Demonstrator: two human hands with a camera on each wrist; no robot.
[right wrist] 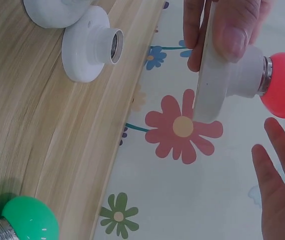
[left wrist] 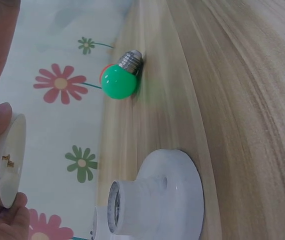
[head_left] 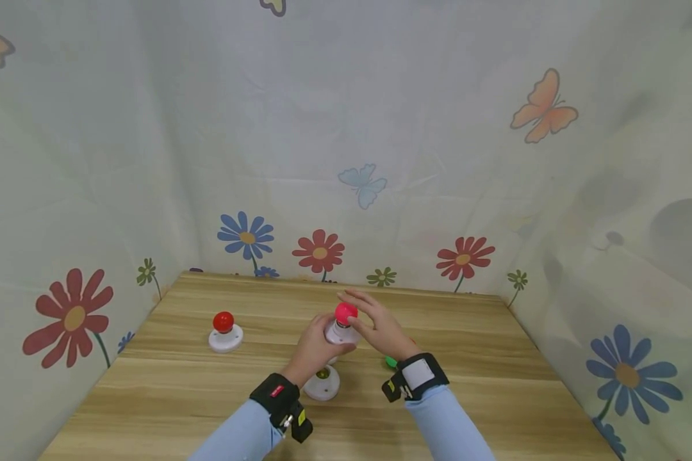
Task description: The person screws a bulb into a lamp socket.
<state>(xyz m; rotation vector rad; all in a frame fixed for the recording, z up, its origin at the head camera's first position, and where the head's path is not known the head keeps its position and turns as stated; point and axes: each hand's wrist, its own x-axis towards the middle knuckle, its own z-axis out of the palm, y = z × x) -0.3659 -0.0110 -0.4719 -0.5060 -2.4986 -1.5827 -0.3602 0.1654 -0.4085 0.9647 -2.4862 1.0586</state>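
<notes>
My left hand (head_left: 314, 346) grips a round white lamp holder (head_left: 340, 335), raised above the table. A pinkish-red bulb (head_left: 345, 310) stands in that holder, its metal collar showing at the socket mouth in the right wrist view. Around the bulb is my right hand (head_left: 391, 330), with its fingers extended and spread and its thumb overlapping the bulb's front. Seen from the right wrist, the bulb (right wrist: 284, 85) lies just beyond those straight fingertips. Brass contacts show inside the hollow underside of the held lamp holder (left wrist: 15, 170) in the left wrist view.
A red bulb (head_left: 223, 322) sits in a white lamp holder (head_left: 226, 341) at the table's left. Below my left hand stands a bulbless white lamp holder (head_left: 323, 389), another behind it. A loose green bulb (left wrist: 118, 82) lies on the wooden table (left wrist: 182, 100), something red behind it.
</notes>
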